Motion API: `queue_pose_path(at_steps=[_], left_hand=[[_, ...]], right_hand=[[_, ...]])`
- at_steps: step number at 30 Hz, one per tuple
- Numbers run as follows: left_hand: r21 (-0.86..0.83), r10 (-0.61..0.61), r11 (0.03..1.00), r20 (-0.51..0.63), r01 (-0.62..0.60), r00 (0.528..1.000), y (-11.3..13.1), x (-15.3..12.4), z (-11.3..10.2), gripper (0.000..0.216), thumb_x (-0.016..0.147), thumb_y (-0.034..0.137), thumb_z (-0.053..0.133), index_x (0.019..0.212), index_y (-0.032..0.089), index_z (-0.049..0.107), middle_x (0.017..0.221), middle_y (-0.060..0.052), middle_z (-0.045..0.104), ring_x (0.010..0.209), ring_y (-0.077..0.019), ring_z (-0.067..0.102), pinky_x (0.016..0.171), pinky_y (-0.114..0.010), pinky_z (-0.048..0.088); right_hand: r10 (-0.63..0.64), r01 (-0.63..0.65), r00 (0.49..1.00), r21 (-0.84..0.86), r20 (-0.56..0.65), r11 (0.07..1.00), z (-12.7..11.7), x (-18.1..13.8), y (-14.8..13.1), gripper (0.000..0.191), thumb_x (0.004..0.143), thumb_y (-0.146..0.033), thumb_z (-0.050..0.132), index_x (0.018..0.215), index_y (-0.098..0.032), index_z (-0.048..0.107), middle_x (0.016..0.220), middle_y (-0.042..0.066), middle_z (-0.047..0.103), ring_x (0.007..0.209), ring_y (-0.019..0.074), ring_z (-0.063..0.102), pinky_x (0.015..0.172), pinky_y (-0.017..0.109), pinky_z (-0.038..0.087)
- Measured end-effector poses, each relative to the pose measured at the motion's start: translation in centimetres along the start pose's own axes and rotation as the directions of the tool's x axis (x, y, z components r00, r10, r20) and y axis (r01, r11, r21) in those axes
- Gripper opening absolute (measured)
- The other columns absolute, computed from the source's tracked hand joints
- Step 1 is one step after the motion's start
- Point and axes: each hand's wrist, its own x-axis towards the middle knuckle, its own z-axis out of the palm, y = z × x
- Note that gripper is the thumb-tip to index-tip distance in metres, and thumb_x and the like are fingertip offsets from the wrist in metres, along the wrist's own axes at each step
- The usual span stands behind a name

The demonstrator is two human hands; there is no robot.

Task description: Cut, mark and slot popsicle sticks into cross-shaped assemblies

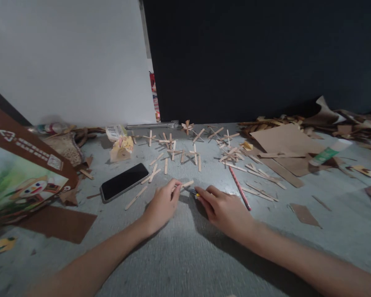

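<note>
Wooden stick (188, 183) sits right of the phone (123, 182), pinched in the left hand's (163, 203) fingertips. Farther right of the phone, the right hand (227, 211) grasps a small cutter (198, 194), its tip at the stick; whether they touch, I cannot tell. A red pencil (239, 188) lies beyond, well right of the phone.

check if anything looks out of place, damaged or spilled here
A curled scrap sticks up from the heap at back right, unlike the flat cardboard before it, and a green-and-white tube lies on its side nearby. No spill shows around the left hand or right hand.
</note>
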Motion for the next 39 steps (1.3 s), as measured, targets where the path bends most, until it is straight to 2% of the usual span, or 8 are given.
queue_pose_path(at_steps=[5, 17, 27, 35, 39], left_hand=[[-0.024, -0.039, 0.999, 0.002, 0.039, 0.999, 0.0, 0.1, 0.1, 0.028, 0.103, 0.039, 0.045, 0.1, 0.02, 0.065, 0.068, 0.001, 0.064, 0.057, -0.0149, 0.053, 0.058, -0.026, 0.034], [-0.074, -0.045, 0.996, 0.005, 0.045, 0.999, 0.3, 0.1, 0.0, 0.028, 0.102, 0.039, 0.045, 0.099, 0.019, 0.064, 0.067, 0.001, 0.064, 0.058, -0.0157, 0.055, 0.059, -0.026, 0.036], [-0.032, -0.062, 0.998, 0.023, 0.063, 0.998, 0.3, -0.1, 0.2, 0.027, 0.103, 0.038, 0.045, 0.102, 0.019, 0.065, 0.068, 0.001, 0.065, 0.058, -0.0159, 0.056, 0.058, -0.026, 0.034], [-0.016, -0.039, 0.999, 0.035, 0.039, 0.999, 0.5, -0.2, -0.1, 0.026, 0.105, 0.035, 0.044, 0.103, 0.02, 0.065, 0.073, 0.0, 0.069, 0.06, -0.0167, 0.059, 0.061, -0.027, 0.038], [0.011, 0.002, 1.0, 0.037, -0.003, 0.999, 0.5, -0.2, -0.1, 0.025, 0.105, 0.034, 0.044, 0.105, 0.021, 0.065, 0.077, -0.001, 0.07, 0.065, -0.0176, 0.062, 0.065, -0.028, 0.041]], right_hand=[[-0.041, 0.04, 0.998, -0.014, -0.045, 0.999, 0.3, -0.2, 0.1, 0.036, 0.109, -0.029, 0.046, 0.139, -0.023, 0.065, 0.1, 0.007, 0.072, 0.068, 0.0159, 0.068, 0.055, 0.027, 0.036], [-0.145, 0.136, 0.982, -0.074, -0.119, 0.988, 0.1, -0.4, 0.2, 0.039, 0.103, -0.017, 0.055, 0.142, -0.019, 0.061, 0.102, 0.008, 0.072, 0.078, 0.0179, 0.069, 0.058, 0.028, 0.044], [-0.183, 0.168, 0.981, -0.189, -0.068, 0.968, -0.6, -0.7, -0.2, 0.051, 0.092, -0.007, 0.065, 0.142, -0.016, 0.059, 0.1, 0.008, 0.071, 0.081, 0.0199, 0.066, 0.06, 0.028, 0.043], [-0.183, 0.165, 0.98, -0.189, -0.078, 0.968, -0.4, -0.7, 0.0, 0.05, 0.094, -0.009, 0.063, 0.143, -0.017, 0.057, 0.103, 0.008, 0.07, 0.082, 0.0203, 0.066, 0.059, 0.029, 0.044], [-0.131, 0.121, 0.987, -0.111, -0.093, 0.986, 0.1, -0.7, 0.0, 0.043, 0.101, -0.016, 0.057, 0.143, -0.019, 0.061, 0.104, 0.008, 0.071, 0.075, 0.0171, 0.068, 0.056, 0.027, 0.042]])
